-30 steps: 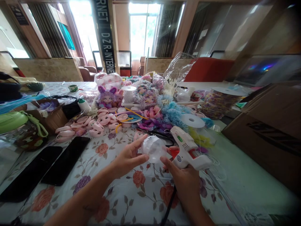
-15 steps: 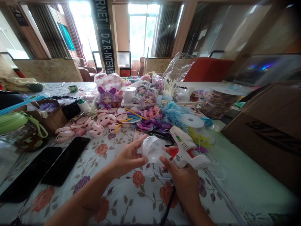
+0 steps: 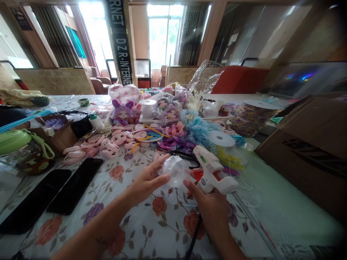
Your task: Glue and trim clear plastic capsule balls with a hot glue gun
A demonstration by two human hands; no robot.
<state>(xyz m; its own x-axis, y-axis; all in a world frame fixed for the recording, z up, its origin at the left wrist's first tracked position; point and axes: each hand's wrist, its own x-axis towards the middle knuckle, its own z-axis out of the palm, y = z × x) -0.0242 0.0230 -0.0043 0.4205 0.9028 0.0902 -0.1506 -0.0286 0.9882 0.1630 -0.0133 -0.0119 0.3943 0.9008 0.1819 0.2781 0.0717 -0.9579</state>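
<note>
A clear plastic ball (image 3: pixel 176 174), with a whitish, crinkled patch on its upper left, is between my two hands above the flowered tablecloth. My left hand (image 3: pixel 146 180) grips its left side, thumb in front and fingers behind. A white hot glue gun (image 3: pixel 214 171) with a red trigger is in my right hand (image 3: pixel 210 202), nozzle end pointing up and away. My right thumb and fingertips also pinch the ball's right side. Black-handled scissors (image 3: pixel 193 163) lie just behind the ball, partly hidden. A pink doll face (image 3: pixel 159 154) sits behind my left fingertips.
Pink doll faces with ears (image 3: pixel 120 137), a purple rabbit-eared doll (image 3: pixel 122 112), blue fluffy yarn (image 3: pixel 199 128) and a white spool (image 3: pixel 221 138) crowd the table's middle. Two dark phones (image 3: pixel 76 186) lie left, near a green-lidded bottle (image 3: pixel 16 141). A cardboard box (image 3: pixel 306 144) stands right.
The ball has turned slightly and my left thumb has moved up along it. My right hand and the glue gun have shifted a little to the left.
</note>
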